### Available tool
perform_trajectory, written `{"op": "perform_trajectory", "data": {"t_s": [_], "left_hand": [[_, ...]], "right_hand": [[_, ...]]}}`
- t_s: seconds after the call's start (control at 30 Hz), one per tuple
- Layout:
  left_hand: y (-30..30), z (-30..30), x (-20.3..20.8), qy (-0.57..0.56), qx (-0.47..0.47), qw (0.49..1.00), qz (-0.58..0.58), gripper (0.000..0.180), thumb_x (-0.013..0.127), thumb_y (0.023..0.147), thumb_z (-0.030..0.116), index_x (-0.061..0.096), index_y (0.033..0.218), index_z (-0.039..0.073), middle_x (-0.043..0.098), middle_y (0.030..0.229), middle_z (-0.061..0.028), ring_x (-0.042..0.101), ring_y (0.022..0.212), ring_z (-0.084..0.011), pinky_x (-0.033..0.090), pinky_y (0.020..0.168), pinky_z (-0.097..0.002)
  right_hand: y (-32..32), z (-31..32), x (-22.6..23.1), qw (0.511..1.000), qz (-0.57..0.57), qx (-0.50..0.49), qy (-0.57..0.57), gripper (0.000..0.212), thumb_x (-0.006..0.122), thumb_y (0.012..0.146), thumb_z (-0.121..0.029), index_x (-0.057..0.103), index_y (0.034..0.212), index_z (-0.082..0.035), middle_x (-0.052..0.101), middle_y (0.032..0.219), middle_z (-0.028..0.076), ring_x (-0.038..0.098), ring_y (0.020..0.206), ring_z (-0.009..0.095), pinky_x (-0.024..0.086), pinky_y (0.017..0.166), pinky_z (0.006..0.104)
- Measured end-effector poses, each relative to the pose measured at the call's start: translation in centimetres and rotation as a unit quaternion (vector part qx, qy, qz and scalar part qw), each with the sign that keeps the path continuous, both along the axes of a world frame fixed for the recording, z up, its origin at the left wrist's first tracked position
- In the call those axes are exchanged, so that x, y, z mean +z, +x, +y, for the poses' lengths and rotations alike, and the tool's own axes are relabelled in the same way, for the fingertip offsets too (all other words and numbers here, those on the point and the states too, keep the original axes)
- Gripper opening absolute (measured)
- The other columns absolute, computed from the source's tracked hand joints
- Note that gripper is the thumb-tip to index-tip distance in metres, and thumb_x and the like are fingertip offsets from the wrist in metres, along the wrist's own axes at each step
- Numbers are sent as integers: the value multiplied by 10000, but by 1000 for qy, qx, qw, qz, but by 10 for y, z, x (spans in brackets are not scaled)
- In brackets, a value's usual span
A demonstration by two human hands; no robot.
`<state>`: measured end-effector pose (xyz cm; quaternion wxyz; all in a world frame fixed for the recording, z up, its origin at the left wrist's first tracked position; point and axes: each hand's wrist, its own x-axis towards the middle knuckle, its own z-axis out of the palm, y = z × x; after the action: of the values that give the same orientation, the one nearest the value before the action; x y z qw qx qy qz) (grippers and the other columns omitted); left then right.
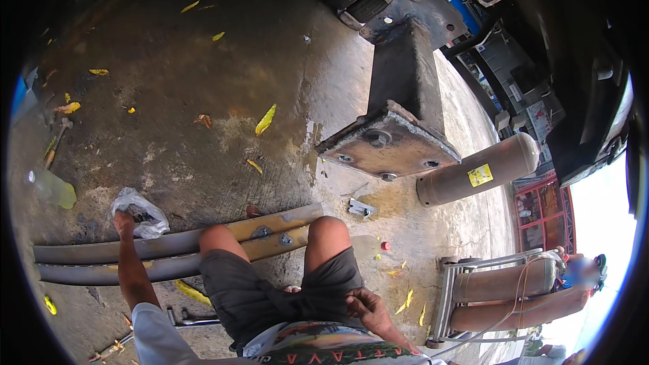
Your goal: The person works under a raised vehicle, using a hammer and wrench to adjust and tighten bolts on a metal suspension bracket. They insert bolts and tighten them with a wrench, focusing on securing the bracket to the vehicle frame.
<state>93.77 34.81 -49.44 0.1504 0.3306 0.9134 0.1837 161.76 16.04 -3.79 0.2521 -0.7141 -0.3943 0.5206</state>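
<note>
At the left, my left hand [124, 223] is closed at the edge of a clear plastic bag [154, 223] holding small dark pieces I cannot make out. The bag rests on the concrete against two long, curved steel leaf springs [108, 251], which run beneath my knees. A bolt or clip shows on each spring between my knees. My right hand [367, 309] is above my right thigh with its fingers curled together; what they pinch, if anything, is too small to see.
A steel bracket [399, 142] with bolts in its end plate juts from the vehicle overhead. Beyond it stands a brown gas cylinder [460, 179]. A cart [443, 297] carries two more cylinders at right. Left lie a bottle [54, 189] and hammer [57, 142]; wrenches [193, 321] lie below.
</note>
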Motion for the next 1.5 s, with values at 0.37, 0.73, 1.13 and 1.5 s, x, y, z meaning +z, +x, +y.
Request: {"op": "perform_trajectory", "data": {"t_s": [0.37, 0.73, 1.13, 1.5], "left_hand": [[39, -55, 96, 112, -94, 989, -14, 298, 565, 1000, 179, 502, 1199, -33, 676, 970, -322, 633, 955, -536, 473, 790, -593], [167, -146, 253, 219, 94, 892, -384, 291, 584, 1037, 367, 551, 882, 123, 492, 675, 10, 415, 515, -79, 349, 454, -268], [243, -198, 277, 148, 160, 863, -456, 397, 648, 973, 468, 524, 753, 162, 407, 568, 52, 330, 403, -70, 273, 370, -264], [274, -175, 340, 127, 65, 914, -379, 440, 676, 972, 477, 532, 731, 138, 318, 529, 78, 281, 415, -57, 238, 396, -281]], "right_hand": [[-8, 44, 0, 996, 16, 82, 14, 235, 652, 1028, -231, 649, 1121, -14, 638, 851, 8, 601, 724, 79, 510, 684, 258], [-37, 83, -11, 974, 147, 170, 36, 224, 618, 1046, -215, 632, 1132, -9, 639, 879, 1, 577, 720, 74, 504, 674, 256], [-46, 107, -25, 935, 265, 225, 68, 223, 610, 1047, -194, 635, 1155, -1, 635, 859, 3, 575, 716, 66, 510, 673, 244], [-43, 120, -28, 921, 286, 249, 91, 221, 605, 1048, -199, 646, 1151, -9, 629, 850, 6, 592, 727, 71, 522, 670, 245]]}}
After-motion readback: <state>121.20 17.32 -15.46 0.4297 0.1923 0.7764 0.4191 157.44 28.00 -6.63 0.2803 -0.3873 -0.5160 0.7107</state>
